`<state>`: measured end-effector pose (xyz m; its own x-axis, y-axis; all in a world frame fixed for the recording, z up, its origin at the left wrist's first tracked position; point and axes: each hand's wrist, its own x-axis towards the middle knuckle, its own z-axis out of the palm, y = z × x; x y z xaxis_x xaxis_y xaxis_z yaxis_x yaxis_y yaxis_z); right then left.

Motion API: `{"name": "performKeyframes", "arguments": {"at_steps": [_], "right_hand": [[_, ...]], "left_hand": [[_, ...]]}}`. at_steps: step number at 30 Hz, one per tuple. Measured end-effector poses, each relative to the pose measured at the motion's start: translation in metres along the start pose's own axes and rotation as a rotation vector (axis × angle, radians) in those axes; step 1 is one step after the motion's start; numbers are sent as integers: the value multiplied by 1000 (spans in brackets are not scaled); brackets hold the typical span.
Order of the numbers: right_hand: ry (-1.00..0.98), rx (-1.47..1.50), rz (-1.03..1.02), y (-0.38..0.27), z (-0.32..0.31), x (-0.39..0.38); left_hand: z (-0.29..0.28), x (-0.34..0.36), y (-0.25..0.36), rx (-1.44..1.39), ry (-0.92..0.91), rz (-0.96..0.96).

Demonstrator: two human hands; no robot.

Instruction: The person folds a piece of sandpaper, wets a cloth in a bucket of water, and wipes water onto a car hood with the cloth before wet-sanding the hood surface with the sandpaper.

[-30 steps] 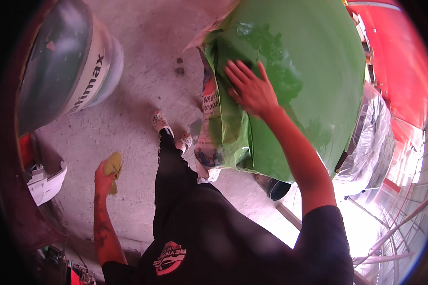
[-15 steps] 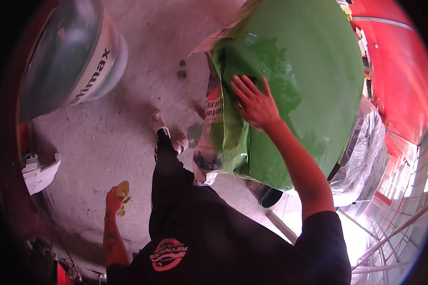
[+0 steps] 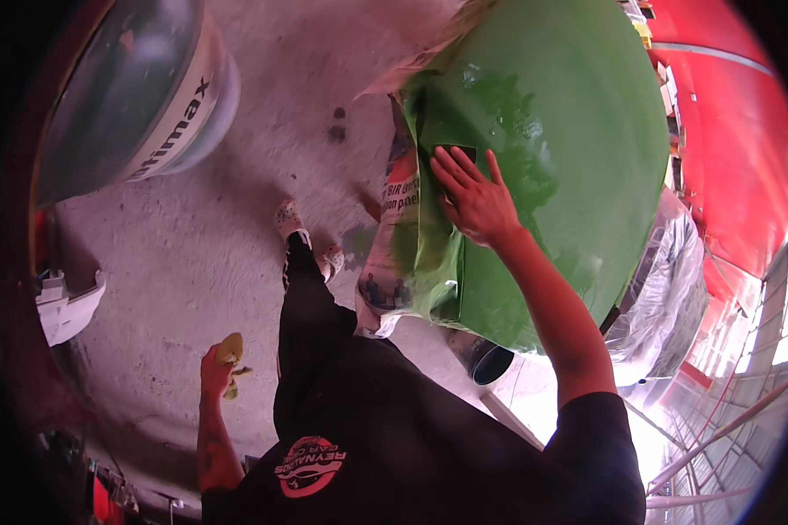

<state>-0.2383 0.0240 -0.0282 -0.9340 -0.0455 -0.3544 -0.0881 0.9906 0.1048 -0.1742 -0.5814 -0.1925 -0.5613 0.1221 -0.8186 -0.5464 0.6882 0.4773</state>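
My right hand lies flat on a glossy green car body panel, its fingers stretched out and the thumb apart. Beneath the fingertips shows the edge of a thin dark sheet, perhaps sandpaper; most of it is hidden by the hand. Wet streaks mark the paint beside it. Down at my left side, away from the panel, my left hand is closed around a limp yellowish cloth, whose loose ends hang below the fingers.
Newspaper masking and green-tinted film cover the panel's left edge. Clear plastic sheeting wraps a part at right. A dark cylinder sits under the panel. A large covered rounded object stands far left, above a white part. Red bodywork is at right.
My right hand has slid very slightly down and right over the panel. The cloth in my left hand hangs in a different shape. The whole view has shifted a little.
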Motion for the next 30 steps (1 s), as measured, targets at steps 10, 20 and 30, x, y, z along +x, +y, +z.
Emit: {"name": "performKeyframes", "arguments": {"at_steps": [10, 20, 30], "right_hand": [[-54, 72, 49, 3, 0, -44], [-58, 241, 231, -12, 6, -86], [53, 337, 382, -29, 15, -97]], "left_hand": [[0, 13, 116, 22, -23, 231], [86, 36, 419, 722, -313, 1340], [134, 39, 480, 1278, -405, 1229]]}}
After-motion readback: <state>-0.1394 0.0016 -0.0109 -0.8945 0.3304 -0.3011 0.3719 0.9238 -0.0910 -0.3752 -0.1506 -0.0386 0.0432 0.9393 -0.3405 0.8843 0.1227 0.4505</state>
